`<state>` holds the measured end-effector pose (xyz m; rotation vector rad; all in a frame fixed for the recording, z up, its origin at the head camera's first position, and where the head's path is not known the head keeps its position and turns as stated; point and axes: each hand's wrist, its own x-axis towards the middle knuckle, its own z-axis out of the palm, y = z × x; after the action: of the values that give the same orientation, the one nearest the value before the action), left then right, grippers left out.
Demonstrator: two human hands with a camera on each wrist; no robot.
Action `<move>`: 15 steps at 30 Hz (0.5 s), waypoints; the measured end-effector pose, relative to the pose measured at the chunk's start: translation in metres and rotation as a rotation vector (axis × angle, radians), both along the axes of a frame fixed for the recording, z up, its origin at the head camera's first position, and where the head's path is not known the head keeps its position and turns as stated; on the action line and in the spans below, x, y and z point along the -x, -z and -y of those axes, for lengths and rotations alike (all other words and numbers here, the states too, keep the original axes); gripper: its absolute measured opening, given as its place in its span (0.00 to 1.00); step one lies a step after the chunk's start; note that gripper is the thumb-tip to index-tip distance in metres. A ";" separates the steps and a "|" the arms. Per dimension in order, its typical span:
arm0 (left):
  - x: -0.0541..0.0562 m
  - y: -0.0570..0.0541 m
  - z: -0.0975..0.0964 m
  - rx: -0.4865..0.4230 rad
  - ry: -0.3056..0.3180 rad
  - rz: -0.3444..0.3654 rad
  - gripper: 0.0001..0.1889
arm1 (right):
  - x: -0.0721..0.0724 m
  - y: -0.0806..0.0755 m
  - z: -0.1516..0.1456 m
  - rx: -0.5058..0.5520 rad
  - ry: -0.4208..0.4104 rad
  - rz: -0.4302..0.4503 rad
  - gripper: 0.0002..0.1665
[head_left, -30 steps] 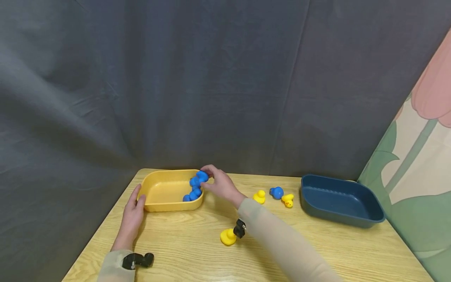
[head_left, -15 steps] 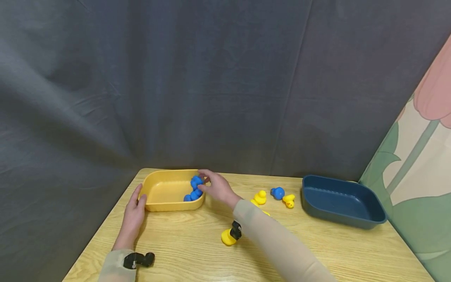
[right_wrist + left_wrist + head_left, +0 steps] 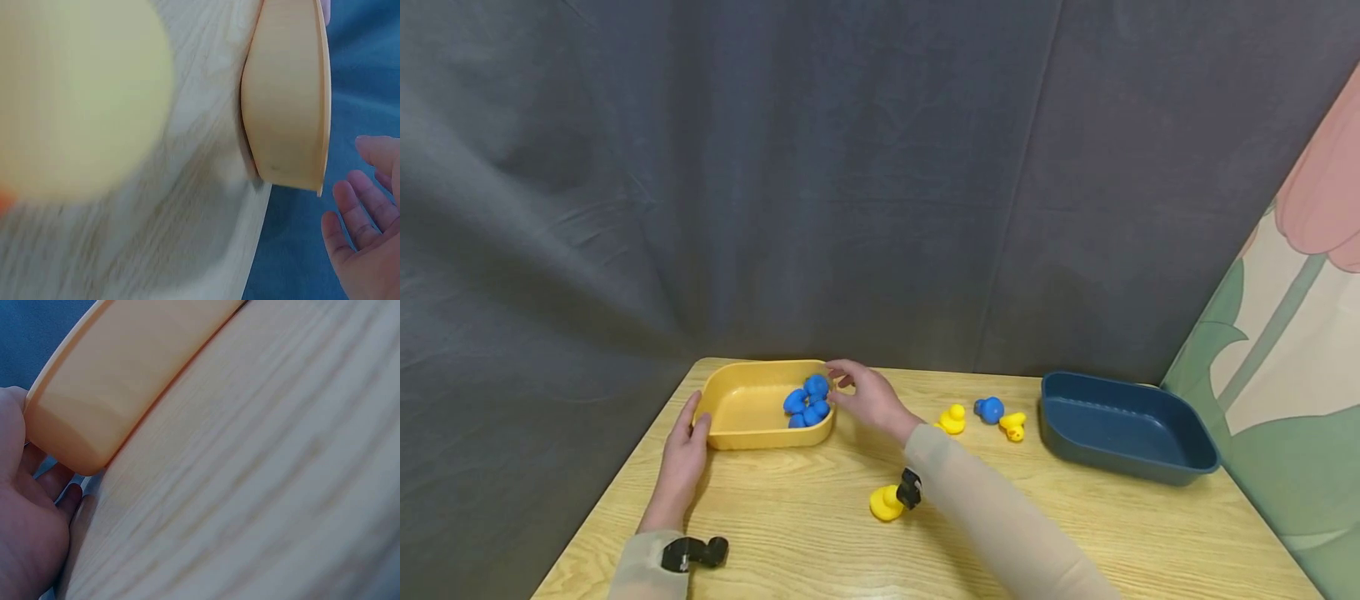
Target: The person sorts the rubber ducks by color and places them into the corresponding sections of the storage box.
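Several blue rubber ducks (image 3: 806,403) lie in a cluster at the right end of the yellow tray (image 3: 741,440). My right hand (image 3: 872,402) hovers at that end's rim, its fingers apart and relaxed with nothing between them. The right wrist view has the same hand (image 3: 369,244) beyond the tray's end, palm showing. At the tray's left end my left hand (image 3: 683,446) rests against the wall with extended fingers. In the left wrist view its fingers (image 3: 55,480) reach behind the tray's corner, with the thumb up by the rim.
Right of my forearm sit a yellow duck (image 3: 953,419), a blue duck (image 3: 989,410) and another yellow duck (image 3: 1013,427). A dark blue tray (image 3: 1120,467) stands farther right. Near my right wrist is one yellow duck (image 3: 886,503); a blurred yellow shape (image 3: 75,100) fills the right wrist view's corner.
My right hand has let go of a blue duck over the right end of the yellow tray, and the duck now lies among the others. My left hand has stayed in place.
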<state>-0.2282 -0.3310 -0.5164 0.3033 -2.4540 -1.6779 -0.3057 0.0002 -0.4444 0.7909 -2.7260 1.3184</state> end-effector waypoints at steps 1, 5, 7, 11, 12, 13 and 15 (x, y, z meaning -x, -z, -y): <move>0.000 0.000 0.000 0.000 0.002 -0.001 0.35 | 0.000 -0.001 -0.003 0.001 0.005 -0.001 0.31; 0.001 -0.001 0.000 0.008 0.012 -0.006 0.36 | 0.003 -0.005 -0.020 -0.017 0.027 -0.043 0.31; 0.001 -0.002 -0.001 0.015 0.015 -0.009 0.36 | 0.004 -0.008 -0.031 -0.022 0.040 -0.065 0.31; 0.001 -0.003 -0.001 0.021 0.012 -0.011 0.35 | 0.002 -0.017 -0.056 -0.036 0.085 -0.081 0.32; 0.001 -0.004 -0.001 0.021 0.011 -0.012 0.36 | 0.002 -0.018 -0.063 -0.038 0.097 -0.079 0.32; 0.001 -0.004 -0.001 0.023 0.011 -0.014 0.36 | 0.001 -0.020 -0.070 -0.040 0.109 -0.072 0.33; 0.000 -0.005 -0.001 0.025 0.009 -0.016 0.35 | 0.000 -0.023 -0.084 -0.049 0.132 -0.065 0.34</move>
<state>-0.2286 -0.3304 -0.5119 0.2750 -2.4665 -1.6446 -0.3056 0.0843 -0.4217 0.6326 -2.7162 1.1834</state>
